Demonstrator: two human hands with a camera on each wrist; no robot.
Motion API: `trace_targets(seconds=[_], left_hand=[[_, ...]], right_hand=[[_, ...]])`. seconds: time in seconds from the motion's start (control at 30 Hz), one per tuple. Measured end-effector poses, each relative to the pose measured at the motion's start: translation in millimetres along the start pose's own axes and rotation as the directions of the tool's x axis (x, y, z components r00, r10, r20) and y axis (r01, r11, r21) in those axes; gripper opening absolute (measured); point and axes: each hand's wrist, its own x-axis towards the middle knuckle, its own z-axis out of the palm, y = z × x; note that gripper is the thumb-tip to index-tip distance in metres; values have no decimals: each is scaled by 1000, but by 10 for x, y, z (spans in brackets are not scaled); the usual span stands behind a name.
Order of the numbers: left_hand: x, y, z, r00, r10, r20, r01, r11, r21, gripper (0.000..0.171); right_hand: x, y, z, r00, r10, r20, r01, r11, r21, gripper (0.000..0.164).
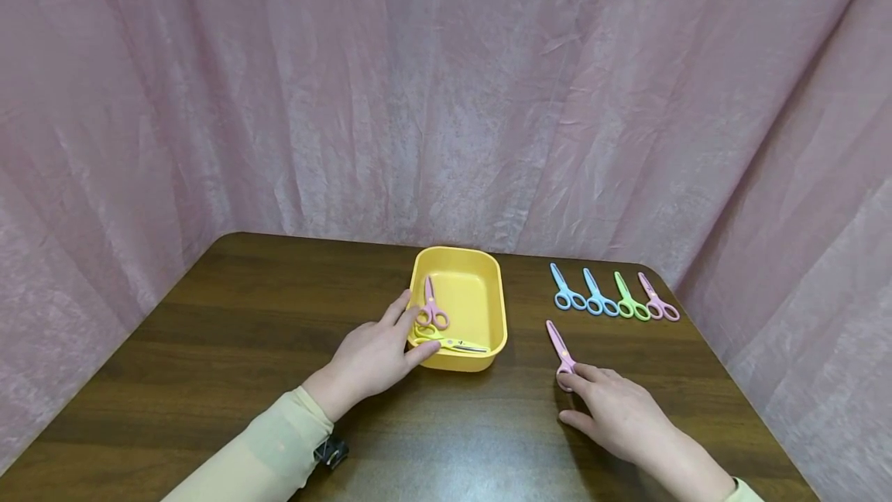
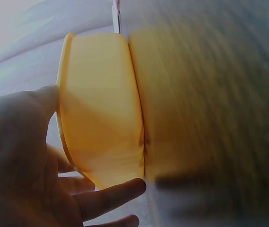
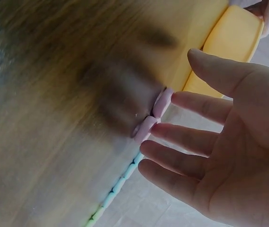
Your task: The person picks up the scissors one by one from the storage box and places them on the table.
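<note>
Head view: L hand (image 1: 369, 355) rests over the near-left corner of the yellow tray (image 1: 475, 297), nr the table's (image 1: 209, 339) far edge; yellow scissors (image 1: 453, 344) & one pink pair (image 1: 430, 304) lie inside. R hand (image 1: 620, 409) touches the loose pink scissors (image 1: 560, 347) on the table's right part, short of the blue scissors (image 1: 595, 291), green scissors (image 1: 626, 299) & end pink scissors (image 1: 651, 297) toward the far-R corner.

L wrist view: thumb at the tray rim, fingers extended, no clench.

R wrist view: fingers straight, tips at the loose scissors' handles, thumb apart; no grasp yet. Step prob. = pick-up contact; next move calls for thumb-to-finger pinch on handles.
</note>
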Motion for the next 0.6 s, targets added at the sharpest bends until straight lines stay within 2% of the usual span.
trace_targets(seconds=[0.3, 0.6], left_hand=[[-9, -2, -2, 1000, -2, -13, 2, 1000, -18, 89], [-5, 4, -1, 1000, -6, -12, 5, 1000, -15, 90]], right_hand=[[48, 8, 13, 999, -32, -31, 31, 999, -12, 44], [145, 23, 18, 998, -63, -21, 62, 997, -38, 45]])
